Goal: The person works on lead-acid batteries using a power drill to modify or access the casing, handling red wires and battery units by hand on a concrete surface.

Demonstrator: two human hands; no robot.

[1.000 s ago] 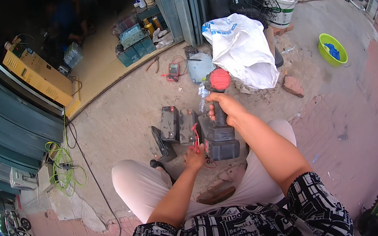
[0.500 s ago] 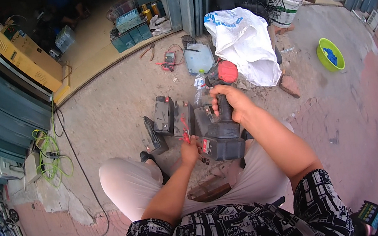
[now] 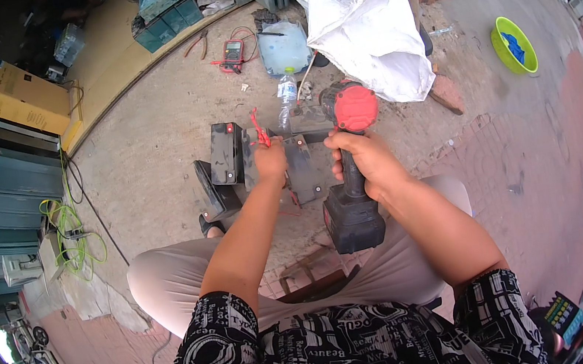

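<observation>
My right hand (image 3: 372,164) is wrapped round the grip of a red-and-black cordless power tool (image 3: 354,219), its red rear end up and its battery pack low over my lap. In my left hand (image 3: 271,161) are red wires (image 3: 259,128) that stick up past the fingers; their ends are too small to make out. That hand is over a group of dusty black block batteries. One battery (image 3: 226,146) stands to its left, another (image 3: 214,194) leans at the far left, and a third (image 3: 304,165) with a red-ringed terminal is just to its right.
Beyond the batteries are a plastic bottle (image 3: 286,90), a red multimeter (image 3: 233,53), pliers (image 3: 195,45) and a pale blue lidded box (image 3: 285,49). A white sack (image 3: 367,30) lies behind the tool. A green basin (image 3: 513,45) is at right; green cable (image 3: 74,238) at left.
My left hand has moved forward with the red wires, from near my knees to over the batteries. The power tool has turned more upright in my right hand. The view has tilted down.
</observation>
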